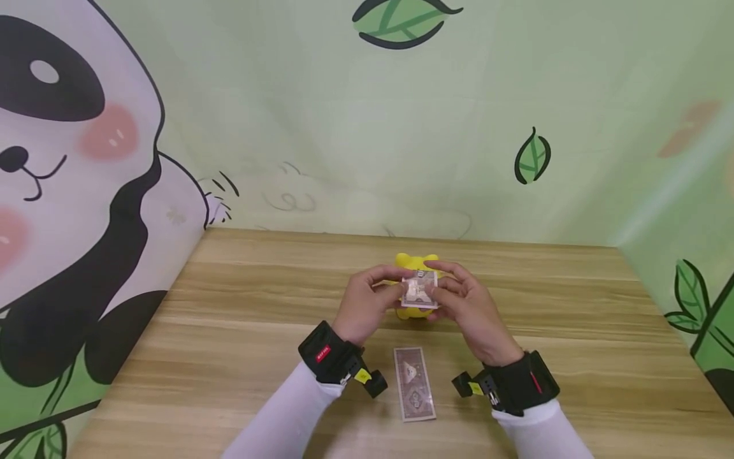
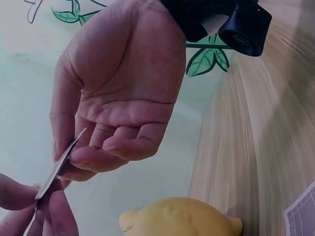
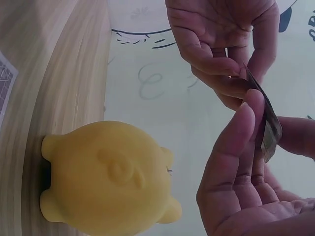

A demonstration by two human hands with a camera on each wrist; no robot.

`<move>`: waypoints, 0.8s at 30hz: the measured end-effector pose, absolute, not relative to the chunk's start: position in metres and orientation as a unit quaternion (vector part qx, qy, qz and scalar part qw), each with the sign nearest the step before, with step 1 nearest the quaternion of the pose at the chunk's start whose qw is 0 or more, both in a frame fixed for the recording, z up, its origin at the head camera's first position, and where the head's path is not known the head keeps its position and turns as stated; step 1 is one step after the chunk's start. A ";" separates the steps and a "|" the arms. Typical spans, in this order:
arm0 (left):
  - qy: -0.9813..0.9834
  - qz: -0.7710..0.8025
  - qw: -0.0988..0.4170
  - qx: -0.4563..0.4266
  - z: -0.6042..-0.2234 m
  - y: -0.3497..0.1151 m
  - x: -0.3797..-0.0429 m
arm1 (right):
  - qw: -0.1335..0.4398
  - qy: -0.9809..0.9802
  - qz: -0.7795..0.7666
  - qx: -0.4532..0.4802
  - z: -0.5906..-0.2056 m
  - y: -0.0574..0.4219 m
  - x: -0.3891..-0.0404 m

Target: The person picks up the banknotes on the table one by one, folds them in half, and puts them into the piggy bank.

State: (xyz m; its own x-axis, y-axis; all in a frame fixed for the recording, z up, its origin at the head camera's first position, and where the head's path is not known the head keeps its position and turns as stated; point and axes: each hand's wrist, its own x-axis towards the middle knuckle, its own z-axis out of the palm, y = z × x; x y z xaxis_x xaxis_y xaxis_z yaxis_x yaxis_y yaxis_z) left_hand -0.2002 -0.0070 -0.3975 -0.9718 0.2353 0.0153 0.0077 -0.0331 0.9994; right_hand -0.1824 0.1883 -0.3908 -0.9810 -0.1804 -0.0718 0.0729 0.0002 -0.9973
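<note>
A folded banknote (image 1: 417,293) is held up in front of the yellow piggy bank (image 1: 408,260), which it partly hides in the head view. My left hand (image 1: 367,305) pinches the note's left edge between thumb and fingers. At the opposite edge my right hand (image 1: 473,313) grips it the same way, thumb on the near face. Seen edge-on in the right wrist view, the folded paper (image 3: 269,120) is a thin layered strip. The piggy bank's rounded rear with its curled tail (image 3: 120,167) faces that camera. Its slot is hidden.
A second banknote (image 1: 414,384) lies flat on the wooden table (image 1: 241,344), between the forearms and nearer the body. A printed fabric backdrop (image 1: 321,127) with a panda and leaves stands behind the table. Both wrists wear black straps (image 1: 329,350) with small cameras.
</note>
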 end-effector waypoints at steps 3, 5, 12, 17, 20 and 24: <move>0.686 0.719 0.074 0.090 -0.398 -0.007 -0.201 | 0.085 0.703 -0.705 -0.042 -0.392 0.188 -0.183; 0.687 0.718 0.074 0.090 -0.398 -0.007 -0.201 | 0.078 0.705 -0.703 -0.044 -0.392 0.188 -0.184; 0.671 0.730 0.082 0.098 -0.400 -0.004 -0.203 | 0.030 0.717 -0.695 -0.045 -0.394 0.186 -0.184; 0.673 0.730 0.073 0.093 -0.401 -0.003 -0.203 | 0.011 0.725 -0.687 -0.039 -0.394 0.186 -0.184; 0.675 0.728 0.071 0.094 -0.403 -0.004 -0.203 | 0.008 0.729 -0.684 -0.037 -0.393 0.185 -0.183; 0.679 0.725 0.064 0.095 -0.403 -0.004 -0.204 | 0.008 0.730 -0.682 -0.034 -0.393 0.184 -0.183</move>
State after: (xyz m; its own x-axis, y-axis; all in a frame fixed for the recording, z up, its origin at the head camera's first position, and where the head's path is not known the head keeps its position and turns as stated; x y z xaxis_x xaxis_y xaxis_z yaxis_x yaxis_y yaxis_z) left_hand -0.2037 -0.0044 -0.4032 -0.9739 0.2213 0.0513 0.0366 -0.0701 0.9969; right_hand -0.1827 0.1842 -0.3930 -0.9976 -0.0608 0.0345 -0.0385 0.0669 -0.9970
